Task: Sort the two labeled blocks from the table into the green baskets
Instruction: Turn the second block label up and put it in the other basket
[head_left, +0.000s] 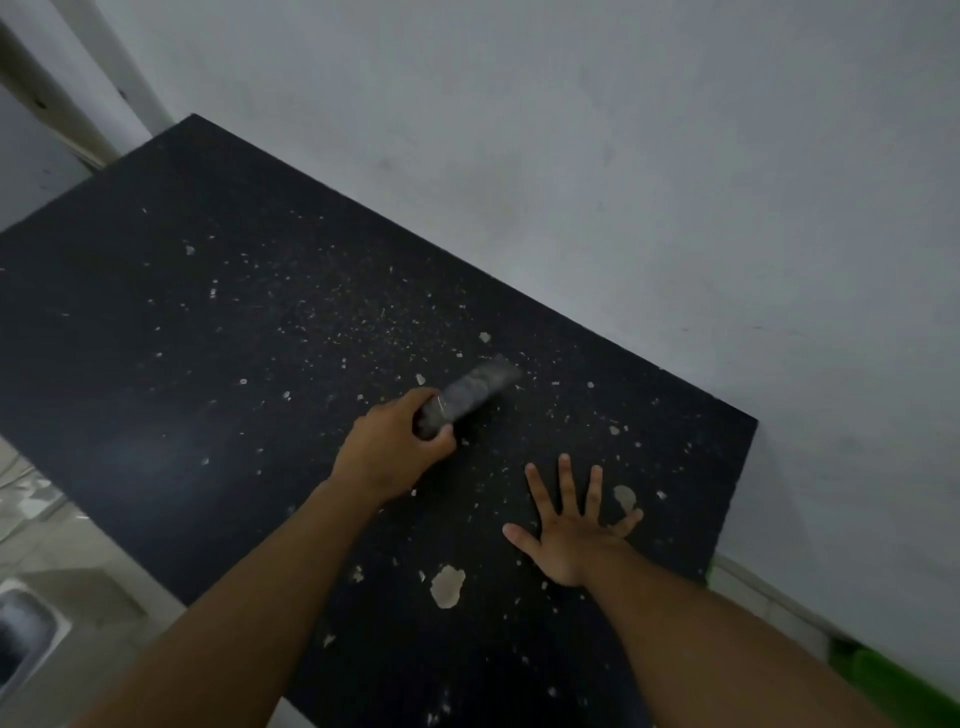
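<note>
A long grey block (472, 391) lies blurred over the middle of the black table (218, 322); any label on it is too blurred to read. My left hand (397, 449) is closed around the block's near end. My right hand (574, 525) rests flat on the table to the right, fingers spread, holding nothing. A corner of a green basket (893, 686) shows on the floor at the lower right, past the table's right edge. I see only this one block.
The tabletop is scratched, with chipped pale patches (448, 586). A grey wall (623, 156) runs along the table's far side. Tiled floor and a grey box-like object (26, 634) sit to the lower left.
</note>
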